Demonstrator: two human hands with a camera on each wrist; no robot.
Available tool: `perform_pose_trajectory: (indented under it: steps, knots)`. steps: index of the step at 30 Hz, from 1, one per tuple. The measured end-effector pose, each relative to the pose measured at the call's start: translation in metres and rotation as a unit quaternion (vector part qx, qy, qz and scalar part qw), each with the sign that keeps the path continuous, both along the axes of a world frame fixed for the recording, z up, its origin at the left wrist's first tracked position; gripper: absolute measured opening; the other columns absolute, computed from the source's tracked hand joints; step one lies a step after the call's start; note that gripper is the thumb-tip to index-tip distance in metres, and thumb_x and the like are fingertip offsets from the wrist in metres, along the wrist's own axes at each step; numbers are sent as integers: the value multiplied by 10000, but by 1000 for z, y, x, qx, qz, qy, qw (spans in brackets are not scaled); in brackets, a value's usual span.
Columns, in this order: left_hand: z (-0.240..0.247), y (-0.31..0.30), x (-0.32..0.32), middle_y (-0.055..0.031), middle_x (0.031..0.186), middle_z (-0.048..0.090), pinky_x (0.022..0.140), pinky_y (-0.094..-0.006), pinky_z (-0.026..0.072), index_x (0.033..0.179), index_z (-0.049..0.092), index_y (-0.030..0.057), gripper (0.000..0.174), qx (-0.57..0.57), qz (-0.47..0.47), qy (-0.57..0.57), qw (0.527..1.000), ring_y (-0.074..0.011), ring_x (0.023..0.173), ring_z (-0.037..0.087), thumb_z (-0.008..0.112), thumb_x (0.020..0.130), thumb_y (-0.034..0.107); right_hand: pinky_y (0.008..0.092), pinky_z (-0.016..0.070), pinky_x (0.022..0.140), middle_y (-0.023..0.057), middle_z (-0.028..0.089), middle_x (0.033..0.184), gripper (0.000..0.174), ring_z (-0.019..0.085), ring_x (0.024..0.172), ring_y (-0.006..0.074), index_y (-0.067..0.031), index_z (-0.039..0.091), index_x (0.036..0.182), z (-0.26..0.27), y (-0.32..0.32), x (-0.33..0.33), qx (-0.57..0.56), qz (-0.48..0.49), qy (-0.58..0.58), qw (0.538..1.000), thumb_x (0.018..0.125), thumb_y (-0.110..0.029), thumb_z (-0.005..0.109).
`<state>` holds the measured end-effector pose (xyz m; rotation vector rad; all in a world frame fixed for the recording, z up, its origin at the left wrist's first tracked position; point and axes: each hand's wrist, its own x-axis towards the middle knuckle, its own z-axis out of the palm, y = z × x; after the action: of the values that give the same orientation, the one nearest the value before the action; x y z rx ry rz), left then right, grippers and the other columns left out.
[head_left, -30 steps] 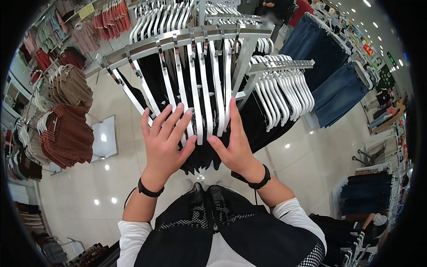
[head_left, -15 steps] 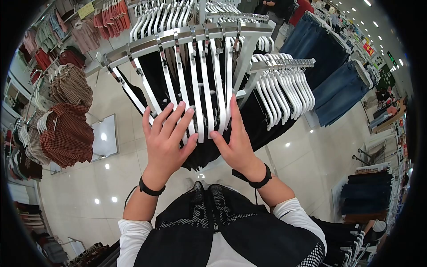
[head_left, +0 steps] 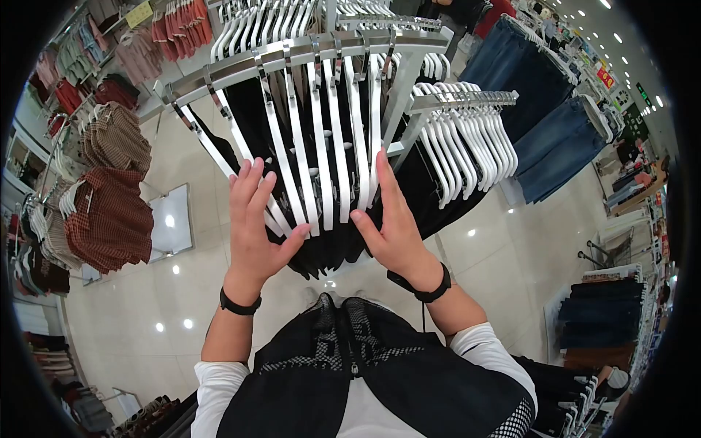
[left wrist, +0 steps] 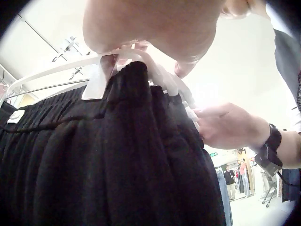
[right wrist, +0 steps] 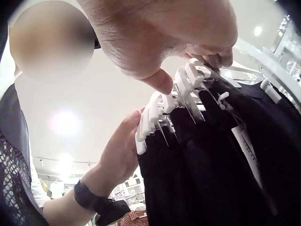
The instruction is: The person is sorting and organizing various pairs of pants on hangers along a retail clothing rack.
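Note:
Several white hangers (head_left: 299, 157) hang from a metal rail, their ends pointing at the person. Black elastic-waisted garments (left wrist: 94, 155) are clipped to them. At the left of the row, the left hand (head_left: 252, 233) lies with mostly straight fingers over hanger ends, thumb pointing inward. On the other side the right hand (head_left: 398, 237) has its straight fingers along the outermost hanger, thumb by the hanger ends. The right wrist view shows the bunched hanger ends (right wrist: 153, 113) between both hands, with metal clips below.
The metal rail (head_left: 292, 52) crosses above the hangers. A second rail of white hangers (head_left: 467, 139) is at the right, with denim garments (head_left: 562, 150) beyond. Brown checked garments (head_left: 109, 219) hang at left. Tiled floor (head_left: 212, 292) lies below.
The left hand has shifted a little left, its fingers closer together. Several hanger ends in the middle have slid left. The right hand has moved slightly right.

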<state>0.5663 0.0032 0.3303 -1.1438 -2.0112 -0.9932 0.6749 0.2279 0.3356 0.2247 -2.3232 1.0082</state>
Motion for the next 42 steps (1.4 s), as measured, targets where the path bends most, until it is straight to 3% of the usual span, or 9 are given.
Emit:
perform_pose_trajectory:
  steps: [2, 5, 9, 14, 17, 26, 29, 42]
  knots:
    - [3, -7, 3, -155, 1509, 510, 1217, -607, 206, 1455, 491, 45, 781, -51, 44, 19, 998, -395, 1446, 412, 785, 846, 438, 465, 269, 1230, 303, 228, 1649, 886, 282, 1519, 449, 40, 134, 1618, -2, 1, 0, -1, -4, -6, 1000, 913, -66, 660]
    - [-3, -11, -1, -138, 1471, 536, 1215, -608, 209, 1455, 489, 48, 816, -64, 35, 38, 997, -376, 1419, 443, 789, 837, 489, 462, 272, 1229, 301, 228, 1650, 898, 287, 1517, 449, 37, 135, 1619, -1, 1, 1, -9, 2, -10, 1000, 908, -77, 671]
    - [-6, -7, -3, -122, 1428, 558, 1217, -607, 206, 1463, 478, 49, 846, -26, 22, 26, 999, -367, 1383, 474, 792, 827, 512, 460, 274, 1228, 314, 200, 1654, 943, 265, 1526, 454, 35, 118, 1622, -3, -2, -1, -17, 4, -15, 1000, 903, -114, 709]
    - [-6, 2, 2, -174, 1472, 476, 1224, -637, 133, 1485, 437, 44, 755, -14, -6, -6, 1000, -411, 1427, 388, 686, 801, 244, 456, 280, 1227, 324, 185, 1653, 958, 256, 1526, 461, 40, 102, 1621, -3, -8, -3, -11, -1, -13, 1000, 898, -107, 712]
    - [-13, 1, -4, -166, 1469, 478, 1226, -633, 128, 1487, 438, 48, 768, -31, 5, 14, 999, -413, 1419, 396, 680, 783, 235, 458, 283, 1226, 325, 185, 1652, 955, 257, 1523, 467, 46, 100, 1619, -2, -9, -4, 1, -6, -14, 1000, 895, -97, 706]
    - [-7, 5, 0, -149, 1366, 536, 1224, -627, 142, 1425, 497, 35, 736, -34, 18, 20, 999, -415, 1373, 429, 746, 826, 382, 464, 292, 1221, 318, 218, 1644, 935, 269, 1520, 462, 51, 135, 1612, -2, -9, -5, 17, -13, 2, 1000, 889, -89, 711]
    - [-6, 5, 0, -107, 1322, 544, 1209, -643, 162, 1410, 520, 78, 734, -30, 18, 22, 999, -381, 1339, 455, 786, 787, 359, 465, 297, 1217, 317, 231, 1640, 934, 276, 1517, 462, 45, 148, 1613, -2, -9, -5, 14, -14, 6, 1000, 886, -91, 718]
    - [-5, 1, -1, -74, 1254, 581, 1205, -631, 205, 1348, 593, 98, 689, -46, 41, 35, 998, -339, 1300, 496, 802, 780, 429, 457, 308, 1212, 309, 258, 1635, 929, 296, 1516, 444, 18, 193, 1614, -2, -1, -3, 18, -16, 2, 1000, 887, -146, 748]
